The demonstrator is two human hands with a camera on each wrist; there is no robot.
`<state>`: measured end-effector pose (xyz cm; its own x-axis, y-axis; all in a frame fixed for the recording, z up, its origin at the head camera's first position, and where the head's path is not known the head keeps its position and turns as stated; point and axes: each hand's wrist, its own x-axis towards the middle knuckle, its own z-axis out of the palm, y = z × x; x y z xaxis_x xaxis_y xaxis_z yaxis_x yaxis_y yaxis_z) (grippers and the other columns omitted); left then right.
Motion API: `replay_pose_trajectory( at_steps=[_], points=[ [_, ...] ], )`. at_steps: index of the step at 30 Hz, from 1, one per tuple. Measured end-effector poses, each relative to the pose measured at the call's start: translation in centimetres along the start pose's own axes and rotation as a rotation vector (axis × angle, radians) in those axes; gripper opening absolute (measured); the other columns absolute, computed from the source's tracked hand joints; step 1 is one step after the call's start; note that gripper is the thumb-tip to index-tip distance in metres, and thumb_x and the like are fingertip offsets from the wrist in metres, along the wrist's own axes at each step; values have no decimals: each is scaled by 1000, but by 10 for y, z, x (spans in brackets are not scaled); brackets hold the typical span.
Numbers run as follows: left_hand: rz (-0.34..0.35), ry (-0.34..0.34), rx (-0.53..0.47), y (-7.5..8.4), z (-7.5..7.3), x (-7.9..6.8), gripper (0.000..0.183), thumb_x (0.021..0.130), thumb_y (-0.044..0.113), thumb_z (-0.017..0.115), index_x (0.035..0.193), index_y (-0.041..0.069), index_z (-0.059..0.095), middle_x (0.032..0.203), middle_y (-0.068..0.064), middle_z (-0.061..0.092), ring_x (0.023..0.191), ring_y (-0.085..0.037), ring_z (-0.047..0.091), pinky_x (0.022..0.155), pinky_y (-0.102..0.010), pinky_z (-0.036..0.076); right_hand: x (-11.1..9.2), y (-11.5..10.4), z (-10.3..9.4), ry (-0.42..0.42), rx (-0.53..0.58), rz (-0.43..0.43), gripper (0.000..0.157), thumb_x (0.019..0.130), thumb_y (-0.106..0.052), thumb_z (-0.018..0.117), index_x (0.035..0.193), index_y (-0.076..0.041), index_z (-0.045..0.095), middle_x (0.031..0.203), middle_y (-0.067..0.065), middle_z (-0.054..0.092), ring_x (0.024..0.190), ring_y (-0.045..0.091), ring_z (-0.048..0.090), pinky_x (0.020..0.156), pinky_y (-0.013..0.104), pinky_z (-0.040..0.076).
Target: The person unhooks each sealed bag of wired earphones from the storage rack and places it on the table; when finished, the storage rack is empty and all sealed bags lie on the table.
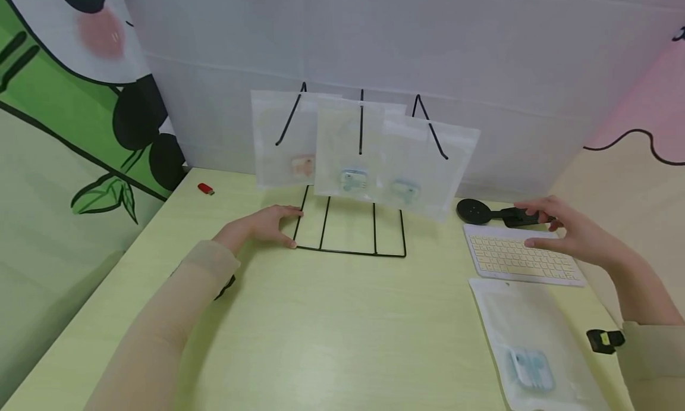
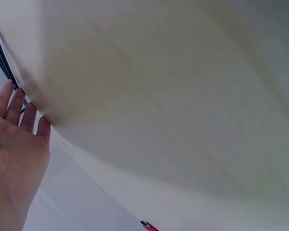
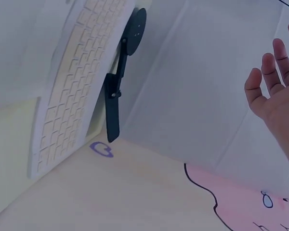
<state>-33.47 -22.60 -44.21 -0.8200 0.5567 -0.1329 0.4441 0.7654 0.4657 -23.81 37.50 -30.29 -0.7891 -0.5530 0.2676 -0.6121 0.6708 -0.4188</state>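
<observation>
A black wire display rack [image 1: 348, 252] stands toward the back of the table, three clear bags hanging from its hooks. The left bag [image 1: 275, 161] holds a small pinkish item; the middle bag [image 1: 342, 119] and right bag [image 1: 449, 146] hold bluish ones. At the left side of the rack's base, my left hand [image 1: 262, 225] touches the wire with its thumb near the front corner and fingers farther back. In the left wrist view its fingers are spread and only lightly bent. My right hand [image 1: 575, 235] hovers over the white keyboard [image 1: 514, 253], loosely bent and holding nothing.
Behind the keyboard lies a black folding stand [image 1: 473, 211] with a round base. In front of it is another clear bag [image 1: 514, 322] with a white earphone-like item [image 1: 531, 369]. A red USB stick [image 1: 205, 188] lies back left. A pale cloth wall [image 1: 401, 36] closes off the back.
</observation>
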Motion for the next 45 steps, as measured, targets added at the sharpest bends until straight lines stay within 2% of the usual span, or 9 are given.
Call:
replay_pose_trajectory(
  at_steps=[8,16,22,26,29,33,38,41,45],
  points=[
    [-5,-5,6,2,-1,1,89,73,44,79,145,11,37,153,-9,30,141,-33,23,112,-51,23,46,-13,5,85,37,22,71,78,3,73,140,-13,44,128,-13,40,98,1,40,77,9,37],
    [-9,-11,-3,2,-1,0,91,72,47,78,146,12,37,153,-9,29,141,-34,22,112,-52,23,85,-54,18,202,135,-41,54,82,6,66,132,5,48,141,19,36,116,0,37,81,8,40],
    [-16,-15,-6,2,-1,-1,92,72,48,78,146,11,37,153,-10,29,141,-34,23,112,-52,22,106,-59,28,205,190,26,52,88,-3,64,137,0,45,147,17,31,130,14,36,93,18,44],
    [-14,-14,-8,3,-1,-1,91,72,47,78,146,11,37,153,-10,29,141,-34,23,112,-52,23,115,-57,34,193,259,91,53,90,-5,63,139,-5,44,146,11,33,124,28,39,94,18,45],
    [-13,-8,-7,3,-1,0,91,73,45,79,146,12,37,153,-10,30,141,-34,23,112,-51,23,123,-44,43,207,297,101,52,90,-7,63,139,-10,46,140,8,39,115,25,40,87,8,42],
    [-16,-7,2,3,-2,0,91,73,46,78,146,12,37,153,-9,30,141,-33,23,112,-51,23,132,-32,57,277,258,81,49,88,-13,66,135,-17,52,111,6,50,81,17,42,67,10,41],
    [-9,-11,10,3,-2,0,91,73,47,78,146,12,36,154,-8,28,141,-33,23,113,-51,23,139,-35,68,377,199,56,46,87,-15,68,131,-19,57,79,3,47,55,14,36,51,21,34],
    [-8,-9,6,3,-1,0,91,73,47,78,146,12,36,154,-9,29,141,-33,22,112,-51,23,140,-37,71,408,208,71,46,87,-13,69,131,-19,57,82,3,52,57,11,41,53,18,37],
    [-14,-11,6,3,-1,0,92,73,48,78,146,12,36,154,-9,28,141,-34,22,112,-52,22,139,-37,72,414,240,87,47,87,-10,68,131,-18,56,104,7,59,67,5,51,58,13,43]
  ],
)
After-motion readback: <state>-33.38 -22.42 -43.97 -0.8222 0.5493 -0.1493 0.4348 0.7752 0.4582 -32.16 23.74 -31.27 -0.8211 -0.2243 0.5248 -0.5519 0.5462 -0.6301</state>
